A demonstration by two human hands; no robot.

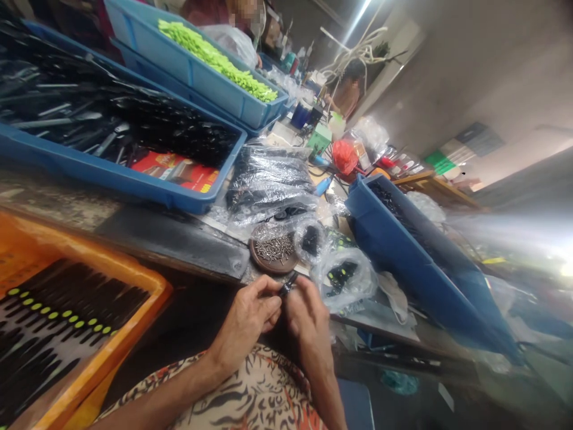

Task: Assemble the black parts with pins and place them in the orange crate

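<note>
- Head view: pinching small black part [287, 285] between thumb and fingers of left hand [250, 313], remaining fingers curled in.
- Meeting same part from other side with right hand [308, 310], fingers bent, half closed; cannot tell if gripping or only touching.
- Black part up off bench, above lap in patterned cloth [250, 388], just on near side of round brown bowl [256, 255].
- In bowl: heap of small metal pins or screws [275, 245], too small to tell which.
- Right of bowl: clear plastic bag [364, 272], open-mouthed, with black and green pieces inside.
- Behind bowl: plastic-wrapped bundle [268, 179] of dark items.
- At left on bench: long blue tub [179, 203] of black pieces, red packet [172, 170] inside near one end.
- Beyond tub: lighter blue crate [192, 68] with bright green pieces [219, 60].
- Lower left: orange crate [143, 292] with black pieces in rows, green dots along them.
- At right: tilted-looking blue bin [403, 257], dark contents.
- At back: another person, partly visible in dark red [206, 12].
</note>
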